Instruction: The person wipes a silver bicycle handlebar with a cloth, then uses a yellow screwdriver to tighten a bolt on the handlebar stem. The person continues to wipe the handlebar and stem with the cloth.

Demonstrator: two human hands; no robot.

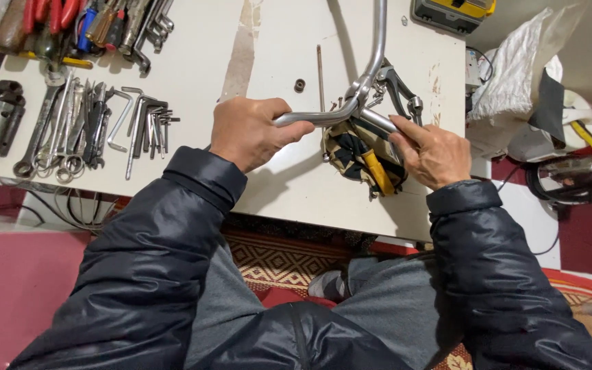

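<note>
My left hand (248, 131) is wrapped around one end of a curved silver metal tube (371, 55) that runs up across the white table (275, 48). A black and silver lever part (400, 89) is clamped where the tube bends. My right hand (433, 154) grips the tube's other short end beside that clamp. Under the bend lies a camouflage-patterned pouch (347, 154) with a yellow-handled tool (377, 173) sticking out of it.
Wrenches (53, 130) and hex keys (146, 123) lie in rows at the table's left. Red and blue handled tools (70, 17) sit at the far left. A small nut (299, 85) and thin rod (321, 72) lie mid-table. A yellow case (452, 10) stands at the back.
</note>
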